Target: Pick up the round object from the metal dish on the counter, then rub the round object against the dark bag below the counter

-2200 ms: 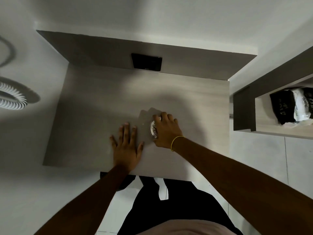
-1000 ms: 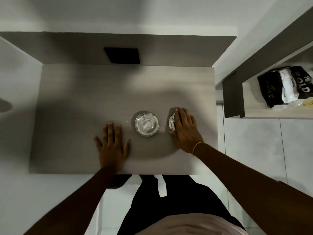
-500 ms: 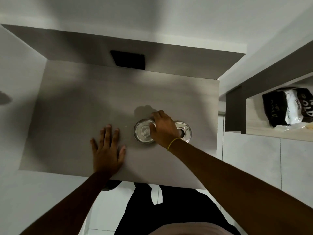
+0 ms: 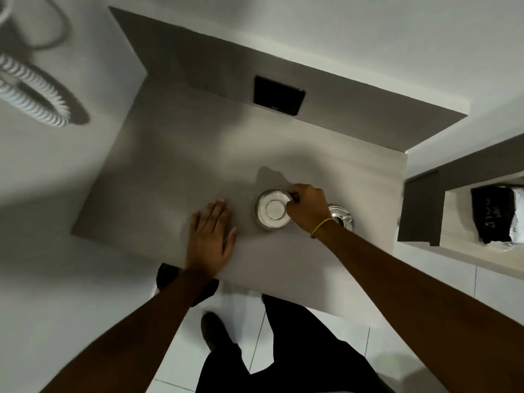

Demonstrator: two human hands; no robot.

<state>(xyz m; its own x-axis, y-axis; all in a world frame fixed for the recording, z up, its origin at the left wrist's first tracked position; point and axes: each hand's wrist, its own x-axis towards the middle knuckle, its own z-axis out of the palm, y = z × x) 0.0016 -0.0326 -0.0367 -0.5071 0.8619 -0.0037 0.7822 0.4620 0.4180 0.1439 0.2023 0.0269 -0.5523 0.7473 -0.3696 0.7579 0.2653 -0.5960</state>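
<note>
Woodgrain in a pale grey-brown covers the tabletop (image 4: 181, 171), a small rectangular slab seen from straight above, and everything else is placed here by its relation to that slab. Near its middle, slightly toward the person's side, stands a round glass jar (image 4: 272, 209) with a white disc showing inside its rim. The right hand (image 4: 307, 209) is curled at the jar's right edge, its fingertips pinching the rim, and a thin yellow band (image 4: 321, 226) circles the wrist. Just right of the jar, partly under that wrist, lies a shiny round lid (image 4: 341, 218) flat on the surface. The left hand (image 4: 211, 239) rests flat on the tabletop to the left of the jar, fingers straight and close together, palm down, holding nothing, apart from the jar. Along the far edge of the tabletop rises a darker grey back panel (image 4: 354, 109), and a black rectangular plate (image 4: 278, 95) is set in it. Beyond the panel the wall is plain white. Off the tabletop's left side a white ribbed hose (image 4: 34, 97) curls against the white surface. To the right of the tabletop a separate shelf (image 4: 419, 205) with dark edges holds a black and white bag (image 4: 496, 214). Below the near edge, white floor tiles (image 4: 363, 344) show, with the person's dark trousers (image 4: 283, 358) and a dark shoe (image 4: 212, 330) over them.
</note>
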